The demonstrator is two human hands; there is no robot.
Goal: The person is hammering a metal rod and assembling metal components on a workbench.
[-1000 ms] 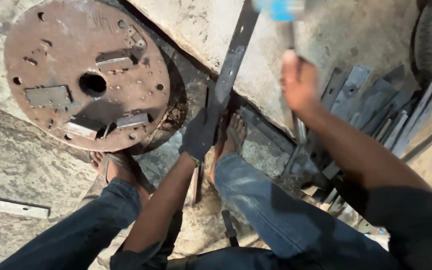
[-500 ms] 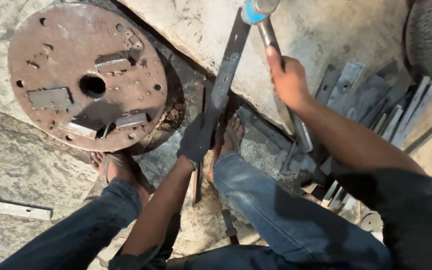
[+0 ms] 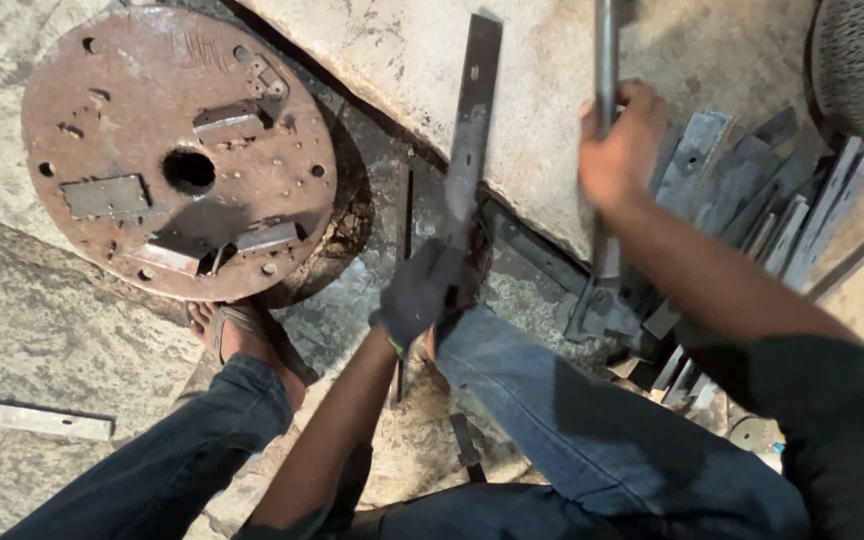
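Metal strip (image 3: 471, 130), long, flat and dark, lies with its far part on a pale stone slab (image 3: 542, 110) and its near end down at the person's feet, where the left hand (image 3: 417, 295) holds it. Nearest the camera are two legs in blue jeans and one sandalled foot (image 3: 242, 335) planted on rough, cracked stone floor (image 3: 32, 310); the ground is dusty, stained and uneven, more a workshop yard than a room. The left hand wears a dark glove, arm reaching forward between the knees, its grip wrapped tight round the strip's lower end. The right hand (image 3: 620, 150) is bare, raised over the slab with the forearm angled up from the lower right, its grip clamped on the handle of a hammer (image 3: 607, 60), whose head is out of view above the frame. One loose pale bar (image 3: 32, 417) lies on the floor at the left. One rusty round plate (image 3: 177, 150) with a centre hole and four small blocks welded on sits further left. At the right a heap of grey metal strips (image 3: 752, 210), too many to count, leans against the slab.
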